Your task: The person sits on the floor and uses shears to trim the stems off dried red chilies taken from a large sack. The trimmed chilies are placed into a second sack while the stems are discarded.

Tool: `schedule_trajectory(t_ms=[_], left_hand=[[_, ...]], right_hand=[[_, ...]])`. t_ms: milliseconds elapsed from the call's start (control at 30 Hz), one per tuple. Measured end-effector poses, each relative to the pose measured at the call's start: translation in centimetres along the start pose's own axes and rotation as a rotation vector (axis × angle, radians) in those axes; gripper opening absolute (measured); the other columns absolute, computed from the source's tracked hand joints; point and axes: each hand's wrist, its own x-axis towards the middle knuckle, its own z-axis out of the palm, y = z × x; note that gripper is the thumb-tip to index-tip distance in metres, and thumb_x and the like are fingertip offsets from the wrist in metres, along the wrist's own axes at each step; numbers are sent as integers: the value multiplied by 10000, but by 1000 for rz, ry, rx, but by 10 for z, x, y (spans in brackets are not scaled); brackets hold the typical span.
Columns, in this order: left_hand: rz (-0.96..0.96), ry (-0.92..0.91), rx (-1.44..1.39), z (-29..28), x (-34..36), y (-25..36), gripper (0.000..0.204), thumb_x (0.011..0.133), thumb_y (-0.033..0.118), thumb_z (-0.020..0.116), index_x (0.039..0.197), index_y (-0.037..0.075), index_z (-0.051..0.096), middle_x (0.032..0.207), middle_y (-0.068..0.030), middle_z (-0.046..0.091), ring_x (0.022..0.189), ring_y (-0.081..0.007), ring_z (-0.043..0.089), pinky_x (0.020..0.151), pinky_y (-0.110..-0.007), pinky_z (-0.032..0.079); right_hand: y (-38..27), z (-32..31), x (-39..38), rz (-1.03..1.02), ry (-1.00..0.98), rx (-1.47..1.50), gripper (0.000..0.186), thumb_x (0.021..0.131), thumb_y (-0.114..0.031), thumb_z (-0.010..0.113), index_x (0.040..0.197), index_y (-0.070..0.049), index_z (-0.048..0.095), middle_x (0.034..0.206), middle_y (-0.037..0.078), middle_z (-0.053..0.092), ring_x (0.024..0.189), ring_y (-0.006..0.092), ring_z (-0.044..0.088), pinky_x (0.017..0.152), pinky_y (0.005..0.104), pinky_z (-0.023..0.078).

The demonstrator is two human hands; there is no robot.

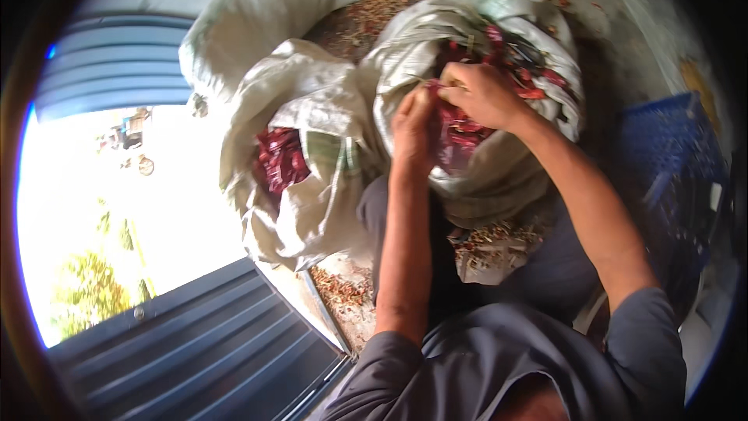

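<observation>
Both of my hands are over the mouth of an open white woven sack (405,43) that holds dried red chilies (463,132). My left hand (413,126) is closed, its fingertips pinching a dried red chili (433,87). From the right, my right hand (481,95) reaches in with bent fingers closed on the same chili, so the two hands nearly touch. Its far end is hidden by the fingers. Left of this stands a second white sack (315,97), its rim folded, with more red chilies (280,160) inside.
Full pale sacks (241,39) lie behind. Chili stems and scraps (370,15) litter the floor. A blue plastic crate (670,140) stands at the right. At the left a blue ribbed metal panel (117,62) and a dark ribbed door (202,343) flank a bright opening.
</observation>
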Motion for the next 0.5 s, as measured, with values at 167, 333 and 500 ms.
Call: schedule_trajectory(t_ms=[167, 333, 500], left_hand=[[6, 61, 438, 5, 9, 22, 246, 916, 93, 646, 1114, -52, 629, 911, -50, 680, 759, -113, 624, 689, -256, 511], [303, -47, 1028, 3, 23, 14, 170, 821, 78, 687, 971, -3, 688, 798, -120, 679, 706, -174, 648, 648, -323, 513], [342, -129, 1143, -13, 16, 1, 137, 831, 67, 697, 946, -7, 684, 756, -39, 671, 687, -74, 580, 620, -276, 496]], right_hand=[[-4, -4, 2, 83, 0, 100, 373, 942, -349, 614, 821, 3, 581, 647, 160, 573, 590, 266, 576, 580, 390, 444], [-1, -7, 4, -73, 124, -238, 447, 903, -404, 665, 752, 1, 552, 637, 191, 576, 572, 340, 566, 548, 430, 442], [-4, -7, 3, 92, -88, -163, 464, 923, -393, 627, 700, 5, 544, 627, 211, 524, 548, 350, 498, 546, 449, 396]])
